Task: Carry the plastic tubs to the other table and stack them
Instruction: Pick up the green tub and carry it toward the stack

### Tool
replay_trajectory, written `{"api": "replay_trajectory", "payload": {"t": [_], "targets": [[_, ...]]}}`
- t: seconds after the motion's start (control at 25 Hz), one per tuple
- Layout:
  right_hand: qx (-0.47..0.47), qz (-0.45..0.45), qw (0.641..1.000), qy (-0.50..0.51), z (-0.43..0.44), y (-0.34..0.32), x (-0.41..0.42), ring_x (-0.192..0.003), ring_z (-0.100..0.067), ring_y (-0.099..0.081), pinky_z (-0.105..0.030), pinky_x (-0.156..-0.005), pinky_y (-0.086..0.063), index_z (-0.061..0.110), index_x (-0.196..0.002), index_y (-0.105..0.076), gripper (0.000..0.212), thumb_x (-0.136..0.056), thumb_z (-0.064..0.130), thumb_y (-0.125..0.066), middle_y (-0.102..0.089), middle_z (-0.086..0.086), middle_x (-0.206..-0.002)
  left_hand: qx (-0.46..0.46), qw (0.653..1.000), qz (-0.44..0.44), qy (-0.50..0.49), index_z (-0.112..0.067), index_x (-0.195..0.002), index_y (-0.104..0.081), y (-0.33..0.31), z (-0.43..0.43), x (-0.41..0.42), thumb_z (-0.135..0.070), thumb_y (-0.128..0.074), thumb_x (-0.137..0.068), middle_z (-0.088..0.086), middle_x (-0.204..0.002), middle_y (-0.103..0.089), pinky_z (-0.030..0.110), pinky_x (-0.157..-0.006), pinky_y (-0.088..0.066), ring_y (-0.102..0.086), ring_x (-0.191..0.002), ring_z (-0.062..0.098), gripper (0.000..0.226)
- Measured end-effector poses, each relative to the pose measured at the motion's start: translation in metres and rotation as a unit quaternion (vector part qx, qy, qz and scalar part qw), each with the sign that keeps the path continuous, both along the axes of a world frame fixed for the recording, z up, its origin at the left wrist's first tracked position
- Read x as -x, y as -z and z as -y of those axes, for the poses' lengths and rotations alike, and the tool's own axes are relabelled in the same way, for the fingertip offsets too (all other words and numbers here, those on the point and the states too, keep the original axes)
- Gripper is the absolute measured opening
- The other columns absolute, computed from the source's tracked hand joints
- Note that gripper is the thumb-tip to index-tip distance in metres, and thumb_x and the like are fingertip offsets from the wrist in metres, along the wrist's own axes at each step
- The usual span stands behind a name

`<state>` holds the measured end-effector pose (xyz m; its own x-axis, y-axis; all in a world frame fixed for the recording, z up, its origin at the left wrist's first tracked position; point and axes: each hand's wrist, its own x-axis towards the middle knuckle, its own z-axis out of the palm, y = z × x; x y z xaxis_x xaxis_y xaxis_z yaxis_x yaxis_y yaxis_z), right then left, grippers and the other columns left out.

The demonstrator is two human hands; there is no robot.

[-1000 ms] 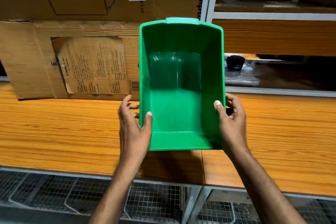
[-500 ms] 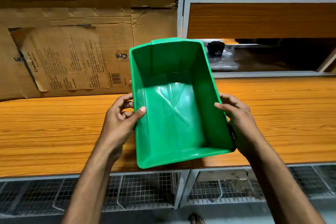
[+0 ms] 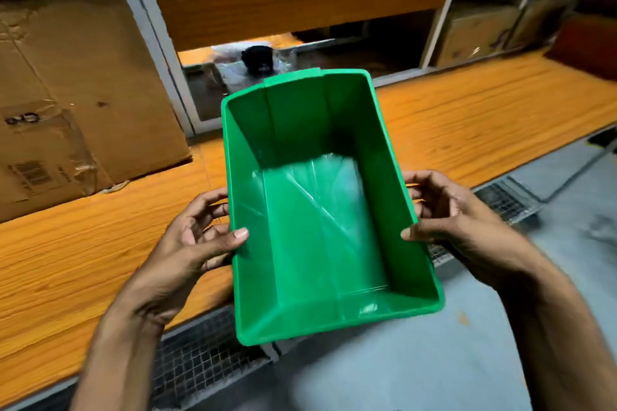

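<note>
The green plastic tub (image 3: 300, 130) is in the air, held between both hands. It is empty and is tilted, so that one looks into it from above. Its far end hangs over the front edge of the wooden table (image 3: 83, 260), and its near end is over the grey floor (image 3: 400, 370). It does not seem to touch the table.

The left hand (image 3: 187, 243) grips the left long wall: the thumb lies over the rim on the inner side and the fingers are curled against the outer side. The right hand (image 3: 457, 227) grips the right wall in the same way, with the thumb inside and the fingers outside. So both hands are closed around the tub, one on each side, near the middle of its length.

On the table, to the left, stands a big cardboard box (image 3: 76, 93). Behind the tub is a shelf frame with a small black object (image 3: 258, 58) on it. Under the table there is a wire mesh rack (image 3: 200, 350).

I judge that the step in hand is the carrying: the tub is lifted and not yet put down. The other table and the other tubs do not show here. The next move probably calls for a firm hold on both sides while the person goes to the other table. There the tub must be turned the same way as the one below, so that it nests straight.
</note>
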<state>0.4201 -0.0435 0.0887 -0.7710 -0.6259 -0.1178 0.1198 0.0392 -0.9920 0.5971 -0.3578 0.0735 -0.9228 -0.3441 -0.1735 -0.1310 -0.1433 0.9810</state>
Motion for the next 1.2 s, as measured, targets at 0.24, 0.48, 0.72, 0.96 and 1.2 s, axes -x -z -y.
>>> {"api": "replay_trajectory", "payload": {"t": [0.24,0.48,0.72,0.96,1.2], "targets": [[-0.02,-0.024,0.989,0.145,-0.168,0.023,0.008,-0.094,-0.024,-0.051,-0.03,-0.078,-0.053,0.012,-0.125,-0.058,0.076,-0.066,-0.036,-0.06,-0.055,-0.013,-0.104,-0.002,0.999,0.006,0.047,-0.025,-0.137,-0.059,0.022,-0.156,0.096,-0.002,-0.074,-0.072,0.008,-0.136,-0.065,0.037,-0.086,-0.06,-0.07,-0.105,0.014,0.071],[-0.006,0.038,0.967,0.253,-0.329,0.06,0.018,-0.089,-0.021,-0.061,-0.026,-0.075,-0.06,0.012,-0.123,-0.06,0.07,-0.069,-0.031,-0.065,-0.062,-0.01,-0.104,-0.004,0.992,0.039,0.123,-0.03,-0.139,-0.06,0.057,-0.315,0.17,0.005,-0.065,-0.086,-0.001,-0.133,-0.071,0.04,-0.103,-0.05,-0.065,-0.122,0.017,0.064],[0.049,0.128,0.922,0.361,-0.442,0.094,0.028,-0.087,-0.013,-0.071,-0.026,-0.071,-0.061,0.014,-0.126,-0.062,0.066,-0.077,-0.029,-0.06,-0.069,-0.008,-0.115,0.081,0.95,0.088,0.288,-0.048,-0.144,-0.052,0.076,-0.418,0.241,-0.016,-0.075,-0.089,-0.003,-0.125,-0.07,0.024,-0.068,-0.052,-0.067,-0.105,0.011,0.067],[0.038,0.115,0.893,0.433,-0.516,0.11,0.051,-0.095,-0.016,-0.066,-0.027,-0.077,-0.06,0.016,-0.129,-0.062,0.07,-0.069,-0.018,-0.074,-0.068,-0.007,-0.116,0.02,0.925,0.131,0.356,-0.024,-0.135,-0.061,0.091,-0.507,0.318,0.006,-0.068,-0.088,0.005,-0.12,-0.076,0.028,-0.078,-0.063,-0.075,-0.108,0.02,0.057],[-0.117,0.047,0.865,0.485,-0.589,0.115,0.116,-0.088,-0.014,-0.052,-0.027,-0.071,-0.055,0.027,-0.121,-0.049,0.074,-0.073,-0.028,-0.065,-0.056,-0.002,-0.105,0.01,0.916,0.099,0.39,-0.028,-0.126,-0.061,0.11,-0.606,0.426,0.017,-0.066,-0.084,-0.003,-0.103,-0.078,0.028,-0.073,-0.062,-0.076,-0.092,0.012,0.062]]}}
